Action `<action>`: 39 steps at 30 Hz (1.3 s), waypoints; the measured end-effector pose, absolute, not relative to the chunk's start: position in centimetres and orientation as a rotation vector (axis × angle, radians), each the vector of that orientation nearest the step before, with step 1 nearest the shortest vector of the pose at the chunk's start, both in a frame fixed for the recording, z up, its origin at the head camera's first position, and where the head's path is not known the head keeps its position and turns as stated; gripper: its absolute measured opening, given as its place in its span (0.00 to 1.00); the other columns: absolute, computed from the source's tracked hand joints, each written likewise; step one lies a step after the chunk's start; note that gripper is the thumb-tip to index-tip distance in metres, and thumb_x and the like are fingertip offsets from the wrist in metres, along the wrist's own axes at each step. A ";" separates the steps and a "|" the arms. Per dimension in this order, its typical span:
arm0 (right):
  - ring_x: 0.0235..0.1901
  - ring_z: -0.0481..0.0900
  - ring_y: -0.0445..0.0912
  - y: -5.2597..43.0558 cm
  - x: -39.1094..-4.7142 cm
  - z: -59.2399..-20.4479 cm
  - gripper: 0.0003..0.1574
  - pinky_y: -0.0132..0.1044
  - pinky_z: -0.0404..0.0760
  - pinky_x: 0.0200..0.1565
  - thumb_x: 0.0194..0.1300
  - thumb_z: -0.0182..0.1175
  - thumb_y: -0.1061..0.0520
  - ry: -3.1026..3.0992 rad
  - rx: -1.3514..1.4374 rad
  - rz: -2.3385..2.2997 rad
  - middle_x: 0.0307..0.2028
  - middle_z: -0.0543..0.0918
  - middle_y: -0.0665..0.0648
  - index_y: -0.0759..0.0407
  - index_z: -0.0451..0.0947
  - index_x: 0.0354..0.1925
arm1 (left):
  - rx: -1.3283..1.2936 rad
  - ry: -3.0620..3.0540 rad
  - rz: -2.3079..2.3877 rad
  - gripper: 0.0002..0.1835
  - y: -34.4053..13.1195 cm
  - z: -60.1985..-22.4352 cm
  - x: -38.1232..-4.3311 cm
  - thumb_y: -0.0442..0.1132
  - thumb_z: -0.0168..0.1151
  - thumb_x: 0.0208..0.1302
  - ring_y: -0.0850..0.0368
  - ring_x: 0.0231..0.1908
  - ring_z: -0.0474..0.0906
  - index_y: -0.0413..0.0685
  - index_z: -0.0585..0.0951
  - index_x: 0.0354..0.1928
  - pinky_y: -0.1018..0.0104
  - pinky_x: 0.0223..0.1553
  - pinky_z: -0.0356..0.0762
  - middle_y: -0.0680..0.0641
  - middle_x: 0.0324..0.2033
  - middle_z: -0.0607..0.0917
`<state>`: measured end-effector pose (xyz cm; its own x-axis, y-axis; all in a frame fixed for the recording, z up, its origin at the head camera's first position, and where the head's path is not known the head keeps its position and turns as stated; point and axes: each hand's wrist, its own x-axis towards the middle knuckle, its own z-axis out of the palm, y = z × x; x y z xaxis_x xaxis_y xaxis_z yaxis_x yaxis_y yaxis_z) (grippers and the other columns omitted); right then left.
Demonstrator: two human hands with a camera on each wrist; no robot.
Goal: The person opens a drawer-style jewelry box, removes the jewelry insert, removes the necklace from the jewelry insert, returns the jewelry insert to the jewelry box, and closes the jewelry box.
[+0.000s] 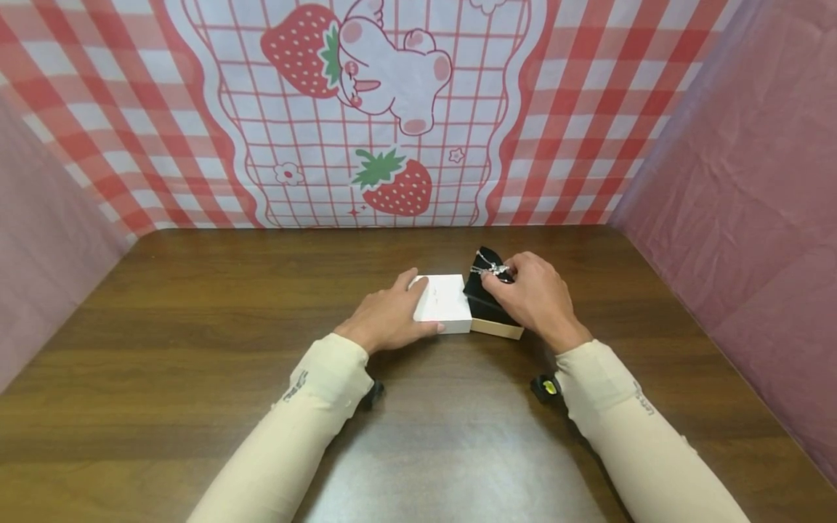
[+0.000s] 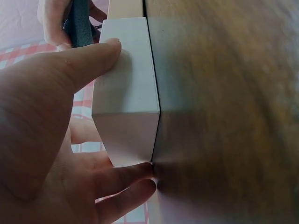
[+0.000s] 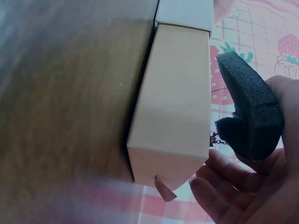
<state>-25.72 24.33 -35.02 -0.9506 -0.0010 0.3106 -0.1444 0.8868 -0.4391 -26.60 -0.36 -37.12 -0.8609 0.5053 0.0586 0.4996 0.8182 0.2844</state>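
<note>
My left hand holds a small white box flat on the table, with its thumb along the near side and its fingers about the left end. Right beside it, touching, stands a tan cardboard box with a small ribbon-like tab at its end. My right hand pinches a black foam pad, which is tilted and bent above the tan box. A silver chain with small ornaments lies across the pad, partly covered by the fingers. The tan box's inside looks dark, mostly hidden by pad and hand.
Brown wood-grain table surrounds both boxes. Behind it hangs a red-and-white checked cloth with strawberries. Pink cloth flanks both sides. A black wrist device sits under the right cuff.
</note>
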 end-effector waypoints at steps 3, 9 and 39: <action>0.39 0.76 0.53 24.3 -25.7 -34.9 0.28 0.50 0.78 0.40 0.65 0.59 0.38 -2.749 0.108 0.676 0.44 0.79 0.59 0.62 0.80 0.42 | 0.805 2.955 0.520 0.52 -0.4 -37.1 -26.7 0.68 0.63 0.60 0.36 0.59 0.74 0.47 0.57 0.78 0.43 0.57 0.73 0.43 0.77 0.54; 0.38 0.76 0.53 24.2 -25.6 -34.9 0.29 0.50 0.78 0.39 0.65 0.60 0.38 -2.747 0.110 0.668 0.43 0.79 0.59 0.63 0.81 0.42 | 0.741 2.906 0.626 0.53 -0.5 -37.0 -26.7 0.74 0.56 0.61 0.37 0.65 0.70 0.50 0.56 0.79 0.41 0.64 0.66 0.45 0.78 0.51; 0.44 0.77 0.54 23.4 -25.1 -34.2 0.29 0.56 0.79 0.44 0.65 0.60 0.38 -2.645 0.232 0.527 0.45 0.81 0.60 0.64 0.82 0.43 | 1.113 3.000 0.848 0.22 0.3 -36.6 -26.6 0.50 0.54 0.75 0.53 0.63 0.74 0.44 0.80 0.61 0.45 0.74 0.40 0.47 0.57 0.83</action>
